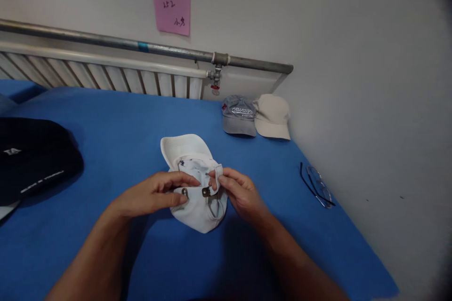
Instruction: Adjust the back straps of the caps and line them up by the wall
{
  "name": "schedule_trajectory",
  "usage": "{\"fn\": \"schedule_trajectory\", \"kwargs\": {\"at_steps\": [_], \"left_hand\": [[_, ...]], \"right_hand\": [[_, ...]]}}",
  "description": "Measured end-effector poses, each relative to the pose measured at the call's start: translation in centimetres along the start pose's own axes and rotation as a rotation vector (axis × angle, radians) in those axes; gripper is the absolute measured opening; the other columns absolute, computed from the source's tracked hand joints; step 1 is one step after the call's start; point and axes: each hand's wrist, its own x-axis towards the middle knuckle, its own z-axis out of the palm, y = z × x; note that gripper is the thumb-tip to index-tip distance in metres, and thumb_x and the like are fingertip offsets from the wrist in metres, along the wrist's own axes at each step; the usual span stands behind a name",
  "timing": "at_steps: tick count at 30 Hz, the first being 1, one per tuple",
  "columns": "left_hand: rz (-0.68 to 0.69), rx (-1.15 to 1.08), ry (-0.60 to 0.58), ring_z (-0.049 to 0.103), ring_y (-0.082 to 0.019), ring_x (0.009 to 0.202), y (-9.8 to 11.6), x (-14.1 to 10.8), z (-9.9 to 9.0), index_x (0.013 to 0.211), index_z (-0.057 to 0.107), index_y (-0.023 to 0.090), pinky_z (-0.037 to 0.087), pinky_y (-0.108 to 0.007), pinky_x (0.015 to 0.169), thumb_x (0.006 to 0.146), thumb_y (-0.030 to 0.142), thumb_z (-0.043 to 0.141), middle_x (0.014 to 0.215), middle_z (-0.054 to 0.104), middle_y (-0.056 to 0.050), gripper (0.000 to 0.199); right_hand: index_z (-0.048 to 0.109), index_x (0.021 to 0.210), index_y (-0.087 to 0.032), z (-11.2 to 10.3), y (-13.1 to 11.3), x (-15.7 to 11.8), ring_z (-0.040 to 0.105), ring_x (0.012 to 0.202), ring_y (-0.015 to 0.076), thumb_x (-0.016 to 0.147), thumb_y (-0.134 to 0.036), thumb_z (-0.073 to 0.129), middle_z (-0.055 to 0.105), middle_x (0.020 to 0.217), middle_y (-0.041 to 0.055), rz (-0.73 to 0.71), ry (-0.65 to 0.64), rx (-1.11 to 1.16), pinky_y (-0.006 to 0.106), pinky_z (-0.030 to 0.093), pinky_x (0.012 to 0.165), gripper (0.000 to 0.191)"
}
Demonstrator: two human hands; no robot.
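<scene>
A white baseball cap (pixel 197 211) lies upside down on the blue-covered surface, its brim (pixel 183 145) pointing away and its inside showing. My left hand (pixel 158 193) pinches the left edge of the cap's back, thumb beside a small brass fitting (pixel 185 192). Between the thumb and fingers of my right hand (pixel 240 190) is the cap's adjustment strap (pixel 218 171), its free end sticking up. A brass buckle (pixel 206 192) sits on the strap between the two hands.
At the back right, a grey cap (pixel 239 120) and a cream cap (pixel 271 115) stand side by side near the wall. Glasses (pixel 319 188) lie at the right edge. Black headwear (pixel 38 160) sits at left. A radiator (pixel 116 77) and pipe (pixel 106 40) run behind.
</scene>
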Motion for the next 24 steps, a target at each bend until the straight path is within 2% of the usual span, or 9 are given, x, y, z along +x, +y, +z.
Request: {"fn": "schedule_trajectory", "kwargs": {"at_steps": [4,10,15,18,21,24], "left_hand": [[-0.034,0.040,-0.001,0.059,-0.018,0.098,-0.2,0.4,0.0,0.122,0.060,0.019,0.046,-0.029,0.082,0.085,0.027,0.064,0.116,0.064,-0.007,0.038],[0.015,0.109,0.003,0.057,-0.019,0.102,-0.2,-0.1,-0.2,0.121,0.059,0.021,0.045,-0.029,0.084,0.085,0.021,0.059,0.119,0.063,-0.006,0.036],[-0.005,0.145,-0.025,0.058,-0.019,0.099,0.1,0.2,0.2,0.119,0.059,0.019,0.045,-0.029,0.083,0.085,0.024,0.060,0.115,0.064,-0.006,0.035],[-0.009,0.170,-0.016,0.057,-0.017,0.089,0.1,0.3,0.3,0.110,0.062,0.017,0.045,-0.027,0.077,0.083,0.027,0.063,0.103,0.065,-0.005,0.029],[0.015,0.094,-0.006,0.055,-0.014,0.079,0.2,0.3,0.2,0.100,0.064,0.016,0.043,-0.023,0.069,0.084,0.032,0.064,0.092,0.064,-0.003,0.023],[0.024,0.022,-0.010,0.053,-0.012,0.074,0.2,0.2,0.2,0.096,0.064,0.015,0.041,-0.021,0.065,0.082,0.034,0.066,0.087,0.062,-0.002,0.023]], "right_hand": [[0.073,0.094,-0.021,-0.1,0.1,0.0,0.059,0.074,0.0140,0.085,-0.038,0.063,0.064,0.074,0.0008,0.008,-0.018,0.028,0.029,0.044,0.076,0.022],[0.072,0.092,-0.019,-0.1,0.0,0.0,0.058,0.074,0.0145,0.083,-0.041,0.064,0.063,0.073,0.0007,-0.004,-0.015,0.028,0.030,0.045,0.076,0.025],[0.071,0.087,-0.021,-0.1,0.1,-0.1,0.059,0.074,0.0141,0.085,-0.039,0.063,0.064,0.076,0.0004,-0.012,-0.023,-0.069,0.030,0.046,0.079,0.020],[0.072,0.094,-0.022,-0.1,-0.3,-0.3,0.062,0.087,0.0171,0.087,-0.038,0.058,0.069,0.088,0.0032,-0.045,-0.060,-0.133,0.033,0.045,0.087,0.022],[0.072,0.100,-0.023,-0.2,-1.2,-0.3,0.060,0.102,0.0194,0.085,-0.027,0.054,0.070,0.102,0.0048,-0.059,-0.073,-0.204,0.036,0.042,0.096,0.024],[0.072,0.103,-0.024,-0.3,-2.1,-0.3,0.059,0.105,0.0196,0.078,-0.017,0.057,0.070,0.108,0.0032,-0.035,-0.116,-0.363,0.035,0.042,0.096,0.030]]}}
